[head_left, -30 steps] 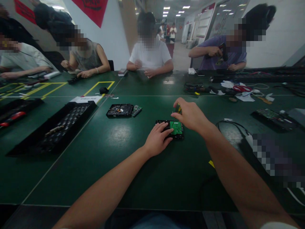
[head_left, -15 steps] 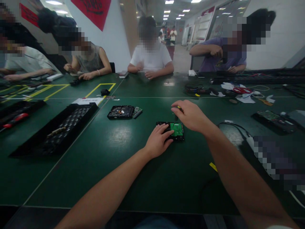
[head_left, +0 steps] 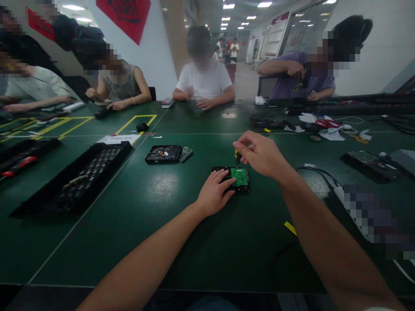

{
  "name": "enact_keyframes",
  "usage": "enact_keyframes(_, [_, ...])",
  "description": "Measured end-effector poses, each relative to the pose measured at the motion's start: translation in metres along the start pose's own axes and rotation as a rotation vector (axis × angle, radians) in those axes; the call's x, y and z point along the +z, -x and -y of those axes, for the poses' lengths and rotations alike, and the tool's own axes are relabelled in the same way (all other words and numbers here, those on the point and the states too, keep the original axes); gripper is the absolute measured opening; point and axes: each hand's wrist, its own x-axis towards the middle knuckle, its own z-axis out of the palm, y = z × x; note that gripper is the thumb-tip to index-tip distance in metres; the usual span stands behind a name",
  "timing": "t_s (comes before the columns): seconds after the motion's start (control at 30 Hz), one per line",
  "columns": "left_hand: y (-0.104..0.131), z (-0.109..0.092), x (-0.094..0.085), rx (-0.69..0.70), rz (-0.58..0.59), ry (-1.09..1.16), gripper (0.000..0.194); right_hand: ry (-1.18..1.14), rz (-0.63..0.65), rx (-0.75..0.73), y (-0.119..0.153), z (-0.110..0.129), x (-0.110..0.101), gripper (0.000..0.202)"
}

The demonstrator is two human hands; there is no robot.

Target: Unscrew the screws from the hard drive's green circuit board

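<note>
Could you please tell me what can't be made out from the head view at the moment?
- Part of the black drive: covered by the left hand.
- The tip of the yellow-and-black tool in the right hand: too small and dark to tell whether it touches anything.
- Print on the white sheet: too small to read.
- The item at far right: hidden by pixelation.
</note>
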Motion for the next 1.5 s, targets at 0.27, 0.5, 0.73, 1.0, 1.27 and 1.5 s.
enact_keyframes(0.27, [0.000, 0.001, 0.001, -0.003, 0.011, -0.009, 0.044, -0.056, -0.065, -0.027, 0.001, -0.001, -0.004, 0.015])
enact_keyframes(0.5, [0.000, 0.002, 0.001, -0.002, 0.015, -0.004, 0.045, -0.044, -0.044, -0.054, 0.000, 0.000, -0.005, 0.011])
enact_keyframes(0.73, [0.000, 0.000, 0.000, 0.000, 0.003, 0.003, 0.044, 0.067, -0.109, -0.155, -0.001, -0.001, -0.009, 0.010])
enact_keyframes(1.0, [0.000, -0.001, -0.001, -0.007, 0.008, -0.015, 0.043, 0.006, -0.084, -0.162, 0.000, -0.003, -0.012, 0.014])
enact_keyframes(1.27, [0.000, 0.001, 0.001, -0.009, 0.020, -0.008, 0.045, 0.084, -0.091, -0.155, -0.001, -0.006, -0.011, 0.020])
enact_keyframes(1.5, [0.000, 0.000, 0.000, -0.009, 0.018, -0.006, 0.045, 0.152, -0.073, -0.107, 0.003, 0.006, -0.014, 0.020])
